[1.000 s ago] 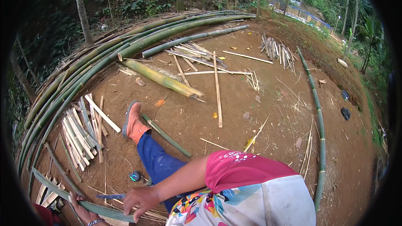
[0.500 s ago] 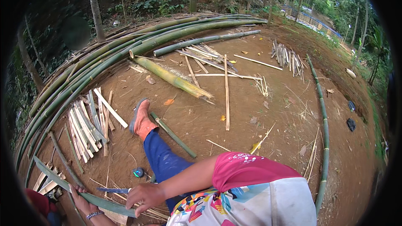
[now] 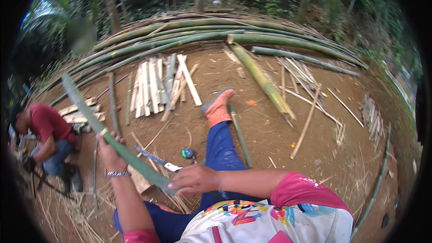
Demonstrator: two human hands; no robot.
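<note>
My left hand (image 3: 110, 153) is closed around a long split strip of green bamboo (image 3: 132, 164), which slants from the upper left down to my right hand. My right hand (image 3: 195, 179) is closed on a narrow blue-bladed tool (image 3: 155, 157) with a pale metal part near the grip; its exact kind is unclear, and the handle is hidden under my palm. The fingertips of that hand also touch the strip's lower end. Beneath the strip a pale piece of wood (image 3: 139, 180) partly shows. A tape measure (image 3: 187, 153) lies on the dirt beyond the tool.
Split bamboo slats (image 3: 150, 85) lie ahead, before stacked long green poles (image 3: 180, 40). A yellowish pole (image 3: 263, 81) points toward my boot (image 3: 219, 108). At left a co-worker in a red shirt (image 3: 45, 121) crouches. A thin green pole (image 3: 378, 182) borders the right.
My view has swung left, bringing the crouching co-worker into sight. Both hands appear farther right in the picture, and the far end of the bamboo strip points higher.
</note>
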